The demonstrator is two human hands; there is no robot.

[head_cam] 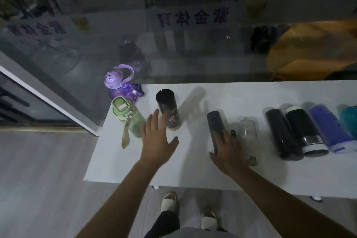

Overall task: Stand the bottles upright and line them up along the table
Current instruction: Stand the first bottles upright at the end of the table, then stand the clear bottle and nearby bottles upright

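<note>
In the middle of the frame, our right hand (pixel 228 147) grips the hard, smooth, slippery-looking black bottle (pixel 215 131) around its middle, while our left hand (pixel 157 137) is open.

One head-worn view — looking steeply down, close over the white table (pixel 251 170).

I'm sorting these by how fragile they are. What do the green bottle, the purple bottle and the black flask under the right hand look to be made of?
Green bottle: probably translucent plastic; light shows through the body.
Purple bottle: likely glossy plastic, tinted see-through body with an opaque lid.
Black flask under the right hand: opaque, matte dark; perhaps coated metal, but dim light leaves it open.
</note>
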